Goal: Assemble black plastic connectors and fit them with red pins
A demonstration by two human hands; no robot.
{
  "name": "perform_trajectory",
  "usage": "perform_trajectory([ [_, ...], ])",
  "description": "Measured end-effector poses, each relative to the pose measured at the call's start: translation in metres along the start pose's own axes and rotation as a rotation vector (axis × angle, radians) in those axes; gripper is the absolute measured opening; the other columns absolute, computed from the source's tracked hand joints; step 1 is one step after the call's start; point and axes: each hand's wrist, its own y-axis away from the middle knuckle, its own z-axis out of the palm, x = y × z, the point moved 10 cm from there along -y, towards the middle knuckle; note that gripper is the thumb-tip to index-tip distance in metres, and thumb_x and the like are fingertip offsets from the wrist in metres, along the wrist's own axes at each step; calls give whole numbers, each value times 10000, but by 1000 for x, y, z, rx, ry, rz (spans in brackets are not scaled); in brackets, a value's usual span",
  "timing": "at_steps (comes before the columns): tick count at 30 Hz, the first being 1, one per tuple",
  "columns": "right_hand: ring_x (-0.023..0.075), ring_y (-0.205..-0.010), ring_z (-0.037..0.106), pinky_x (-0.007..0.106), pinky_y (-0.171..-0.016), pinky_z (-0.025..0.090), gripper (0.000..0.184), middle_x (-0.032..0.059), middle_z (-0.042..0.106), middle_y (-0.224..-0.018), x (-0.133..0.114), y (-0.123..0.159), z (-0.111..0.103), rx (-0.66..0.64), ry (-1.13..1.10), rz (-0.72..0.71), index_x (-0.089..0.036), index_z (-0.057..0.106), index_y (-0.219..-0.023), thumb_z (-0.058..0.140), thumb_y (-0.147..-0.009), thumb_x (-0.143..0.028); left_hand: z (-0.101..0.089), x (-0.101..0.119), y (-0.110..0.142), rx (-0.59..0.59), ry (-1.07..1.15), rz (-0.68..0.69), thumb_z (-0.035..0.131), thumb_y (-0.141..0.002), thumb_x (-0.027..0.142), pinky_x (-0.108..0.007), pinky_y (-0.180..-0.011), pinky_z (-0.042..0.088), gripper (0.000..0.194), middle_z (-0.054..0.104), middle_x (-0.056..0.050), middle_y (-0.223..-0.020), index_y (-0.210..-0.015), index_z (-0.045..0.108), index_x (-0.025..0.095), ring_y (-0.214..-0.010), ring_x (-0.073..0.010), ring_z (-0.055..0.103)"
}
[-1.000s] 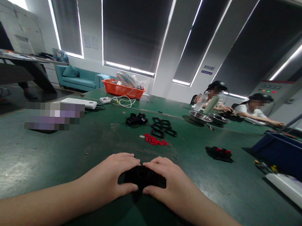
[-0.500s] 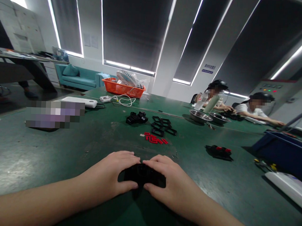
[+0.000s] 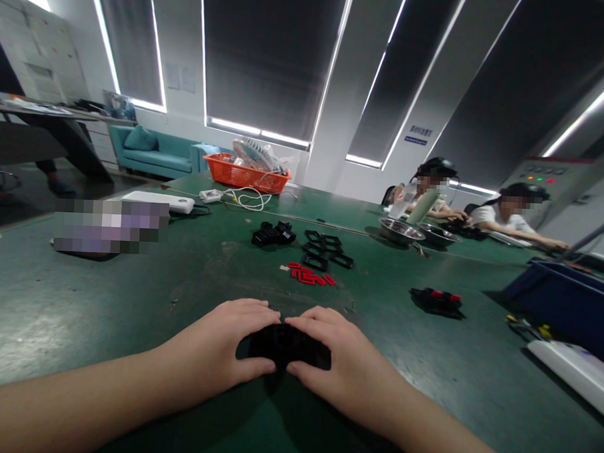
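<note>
Near the front of the green table (image 3: 215,389), a black plastic part (image 3: 287,346) lies between my two hands, its details lost in shadow. My left hand (image 3: 229,340) curls round its left end, thumb in front and fingers behind. My right hand (image 3: 331,351) grips the right end the same way. Beyond them lie several small red pieces (image 3: 307,276), several black rectangular frames (image 3: 314,262) and a cluster of black parts (image 3: 273,234). Off to the right sits a black part with red pieces on it (image 3: 436,302).
An orange basket (image 3: 247,176) holding a fan stands at the back, near a white cable (image 3: 253,199). Metal bowls (image 3: 400,232) are at the far right, before two people. A blue bin (image 3: 569,305) and a white device (image 3: 573,372) line the right edge; a blurred purple object (image 3: 109,228) lies left.
My hands keep the same hold on the black part. The whole view has shifted very slightly; nothing on the table has visibly moved.
</note>
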Motion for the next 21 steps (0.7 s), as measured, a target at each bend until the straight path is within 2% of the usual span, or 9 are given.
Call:
perform_trajectory([
  [21,188,-1028,561,311,-928,427,302,38,654,-1044,1,1,0,12,-11,-3,-196,693,-1046,711,-751,-132,2,1,0,-22,-27,11,750,-774,282,-475,-1100,385,490,650,-70,-1304,-1246,625,241,-1272,-302,532],
])
